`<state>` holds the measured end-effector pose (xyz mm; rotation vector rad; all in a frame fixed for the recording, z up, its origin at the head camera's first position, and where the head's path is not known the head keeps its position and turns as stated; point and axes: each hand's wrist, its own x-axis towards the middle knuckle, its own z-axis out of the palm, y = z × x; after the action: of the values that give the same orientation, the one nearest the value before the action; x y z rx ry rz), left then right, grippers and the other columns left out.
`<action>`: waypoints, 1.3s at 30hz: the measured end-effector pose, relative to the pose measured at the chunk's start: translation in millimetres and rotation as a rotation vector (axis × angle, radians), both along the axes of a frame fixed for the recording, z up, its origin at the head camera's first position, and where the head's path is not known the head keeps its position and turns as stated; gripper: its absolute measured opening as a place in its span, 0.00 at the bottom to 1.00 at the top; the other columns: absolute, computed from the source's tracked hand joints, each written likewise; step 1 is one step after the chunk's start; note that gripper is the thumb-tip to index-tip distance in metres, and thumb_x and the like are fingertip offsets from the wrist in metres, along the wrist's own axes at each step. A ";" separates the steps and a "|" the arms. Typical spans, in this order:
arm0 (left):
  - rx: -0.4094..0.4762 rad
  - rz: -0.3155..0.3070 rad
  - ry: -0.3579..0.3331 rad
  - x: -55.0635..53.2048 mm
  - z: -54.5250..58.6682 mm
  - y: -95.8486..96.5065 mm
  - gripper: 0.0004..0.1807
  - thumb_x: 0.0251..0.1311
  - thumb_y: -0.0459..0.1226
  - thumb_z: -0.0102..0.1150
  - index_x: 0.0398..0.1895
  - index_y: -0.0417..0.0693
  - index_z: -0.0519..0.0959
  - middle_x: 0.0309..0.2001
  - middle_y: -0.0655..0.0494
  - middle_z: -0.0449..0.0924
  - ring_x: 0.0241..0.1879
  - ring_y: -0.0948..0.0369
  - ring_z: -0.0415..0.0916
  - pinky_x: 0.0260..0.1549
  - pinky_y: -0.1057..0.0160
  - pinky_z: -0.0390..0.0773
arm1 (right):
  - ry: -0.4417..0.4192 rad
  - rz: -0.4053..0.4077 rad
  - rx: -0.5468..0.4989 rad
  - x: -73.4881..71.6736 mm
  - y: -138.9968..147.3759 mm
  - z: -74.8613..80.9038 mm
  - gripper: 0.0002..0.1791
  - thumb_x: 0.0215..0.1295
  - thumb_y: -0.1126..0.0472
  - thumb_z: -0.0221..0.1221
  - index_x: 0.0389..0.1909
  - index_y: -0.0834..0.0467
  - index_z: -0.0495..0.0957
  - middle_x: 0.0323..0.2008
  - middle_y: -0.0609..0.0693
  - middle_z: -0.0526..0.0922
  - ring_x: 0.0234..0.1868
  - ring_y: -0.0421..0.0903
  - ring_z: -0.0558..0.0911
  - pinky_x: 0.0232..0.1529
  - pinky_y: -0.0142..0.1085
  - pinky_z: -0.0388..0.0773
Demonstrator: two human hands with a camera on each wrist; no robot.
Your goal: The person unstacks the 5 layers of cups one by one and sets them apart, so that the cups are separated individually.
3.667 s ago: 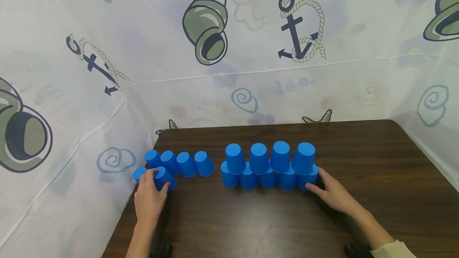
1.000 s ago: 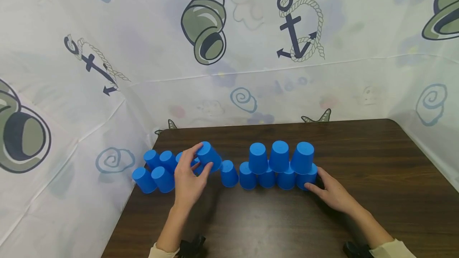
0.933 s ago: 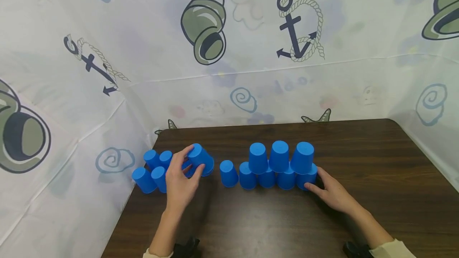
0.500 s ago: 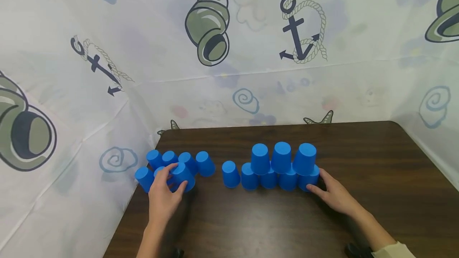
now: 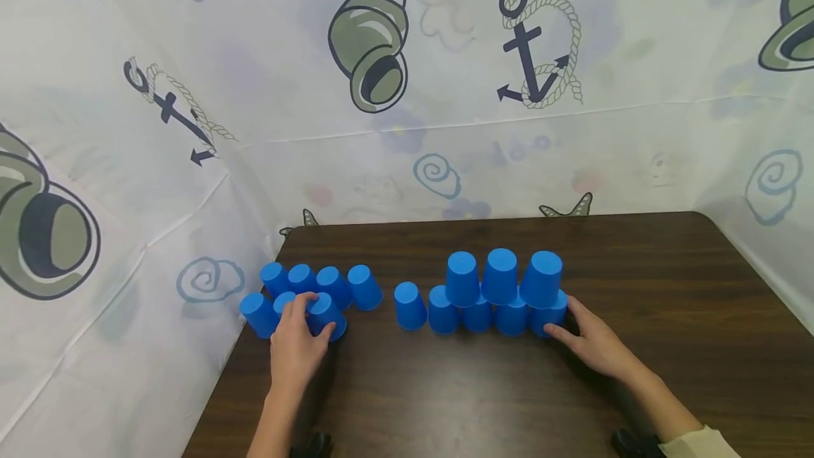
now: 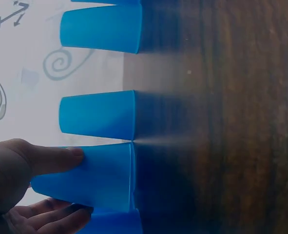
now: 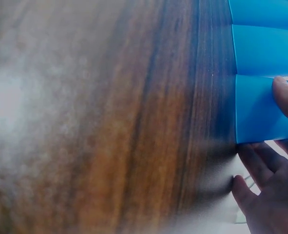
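Note:
My left hand (image 5: 297, 350) grips an upside-down blue cup (image 5: 327, 318) at the right end of the left group's front row, thumb on one side and fingers on the other. In the left wrist view, this held cup (image 6: 97, 178) has its rim down at the table, level with its neighbour's. My right hand (image 5: 594, 340) holds the rightmost bottom cup (image 5: 548, 315) of the other group between thumb and fingers; the right wrist view shows that cup (image 7: 260, 109) standing on the wood. Over this bottom row sit three cups, the middle one (image 5: 500, 276) bridging two below.
Behind the left hand stands a back row of several blue cups (image 5: 364, 288). A front-row cup (image 5: 258, 315) leans at the table's left edge. The bottom row's leftmost cup (image 5: 410, 307) bears nothing. Brown wooden table (image 5: 483, 394); patterned white cloth (image 5: 445, 55) hangs behind and at the sides.
The upper row's leftmost cup has been lifted off by my left hand, carried left and lowered beside the front-row cups. My right hand has kept its place.

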<state>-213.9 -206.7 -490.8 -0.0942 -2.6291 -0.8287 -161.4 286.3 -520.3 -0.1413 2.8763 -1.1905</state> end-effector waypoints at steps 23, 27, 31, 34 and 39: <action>-0.080 0.037 0.041 -4.5 -5.7 -0.8 0.34 0.46 0.36 0.78 0.58 0.45 0.72 0.54 0.39 0.76 0.46 0.37 0.80 0.42 0.35 0.77 | -0.026 -0.014 0.015 -1.8 -0.5 3.1 0.43 0.69 0.41 0.55 0.72 0.67 0.54 0.66 0.73 0.63 0.66 0.73 0.63 0.58 0.69 0.62; -0.085 0.046 0.055 -3.8 -5.7 -0.5 0.34 0.46 0.36 0.78 0.58 0.45 0.73 0.54 0.39 0.75 0.42 0.37 0.81 0.40 0.35 0.79 | -0.031 -0.015 0.016 -1.2 -0.8 2.6 0.43 0.70 0.41 0.55 0.72 0.67 0.53 0.67 0.73 0.62 0.66 0.73 0.63 0.59 0.69 0.62; -0.080 0.058 0.063 -2.2 -5.2 -0.1 0.34 0.46 0.36 0.78 0.58 0.45 0.74 0.54 0.39 0.73 0.41 0.37 0.81 0.38 0.36 0.79 | -0.026 -0.010 0.013 -0.6 -0.9 2.0 0.44 0.70 0.41 0.55 0.72 0.67 0.53 0.67 0.73 0.62 0.66 0.73 0.62 0.59 0.69 0.62; -0.079 0.059 0.063 -1.9 -4.9 0.2 0.34 0.46 0.35 0.78 0.58 0.45 0.74 0.55 0.39 0.73 0.40 0.37 0.81 0.39 0.36 0.79 | -0.024 -0.013 0.008 -0.6 -0.3 1.5 0.43 0.70 0.41 0.55 0.72 0.67 0.53 0.67 0.72 0.62 0.66 0.72 0.63 0.59 0.69 0.62; -0.084 0.062 0.057 -1.8 -5.9 -0.1 0.34 0.47 0.35 0.77 0.59 0.45 0.73 0.56 0.38 0.72 0.40 0.37 0.81 0.39 0.36 0.79 | -0.023 -0.017 0.013 -1.1 0.4 1.0 0.43 0.70 0.41 0.55 0.72 0.66 0.53 0.67 0.72 0.62 0.66 0.72 0.63 0.59 0.68 0.62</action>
<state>-215.7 -206.7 -496.7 -0.0580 -2.5995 -0.6856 -162.5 286.7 -519.3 -0.1021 2.8708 -1.1677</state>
